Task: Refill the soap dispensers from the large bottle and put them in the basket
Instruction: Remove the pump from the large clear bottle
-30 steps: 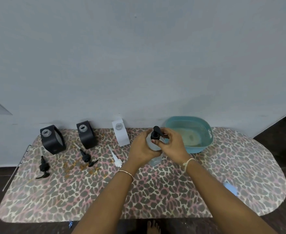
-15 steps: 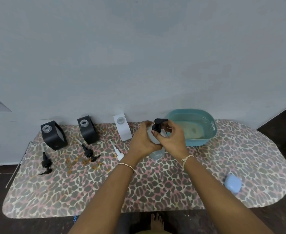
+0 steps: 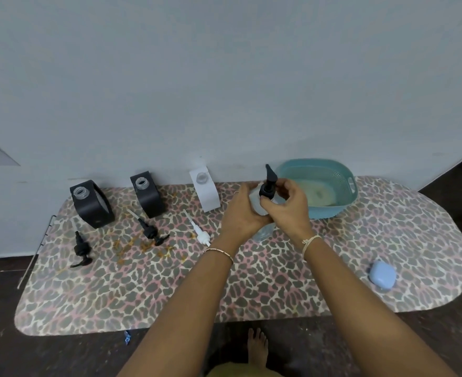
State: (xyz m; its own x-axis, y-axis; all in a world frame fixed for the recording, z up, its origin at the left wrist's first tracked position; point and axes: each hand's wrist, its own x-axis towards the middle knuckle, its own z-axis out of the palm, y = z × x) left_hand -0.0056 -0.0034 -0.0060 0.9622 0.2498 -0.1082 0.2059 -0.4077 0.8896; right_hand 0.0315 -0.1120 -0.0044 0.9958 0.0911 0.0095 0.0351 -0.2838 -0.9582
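While the left hand [image 3: 242,213] clasps the clear bottle [image 3: 257,204] at frame centre beside the teal basket [image 3: 341,205], the right hand [image 3: 289,205] pinches its black pump [image 3: 268,183]; steady the body; turn only the collar

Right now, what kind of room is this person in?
Probably a home or a simple workroom; I can't tell which room. A low table with a leopard-print cover stands against a bare grey wall, and a bare foot shows on the dark floor.
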